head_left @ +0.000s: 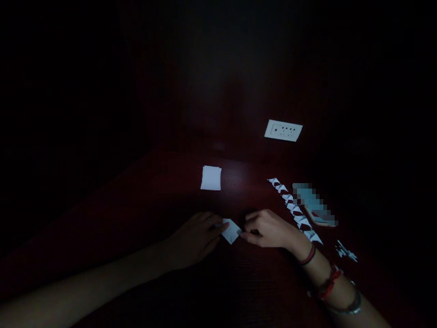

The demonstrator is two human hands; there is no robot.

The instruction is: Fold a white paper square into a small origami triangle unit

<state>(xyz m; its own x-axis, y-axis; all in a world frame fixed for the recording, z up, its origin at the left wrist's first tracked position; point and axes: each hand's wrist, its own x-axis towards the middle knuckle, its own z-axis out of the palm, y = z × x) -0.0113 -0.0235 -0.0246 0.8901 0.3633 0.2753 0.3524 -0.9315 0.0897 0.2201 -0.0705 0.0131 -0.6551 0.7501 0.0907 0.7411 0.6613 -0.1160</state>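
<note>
The scene is very dark. A small white folded paper piece (231, 231) lies on the dark red table (246, 278) between my hands. My left hand (196, 237) rests flat on the table, a ring on one finger, its fingertips pressing the paper's left edge. My right hand (268, 229) is curled, with thumb and fingers pinched on the paper's right corner. Red cord bracelets and a metal bangle circle my right wrist.
A stack of white paper squares (210, 177) lies farther back at centre. A row of several folded paper pieces (295, 210) runs diagonally on the right, beside a blurred-out flat object (314, 205). More folded pieces (345, 251) lie nearer right. A white wall socket (283, 130) sits behind.
</note>
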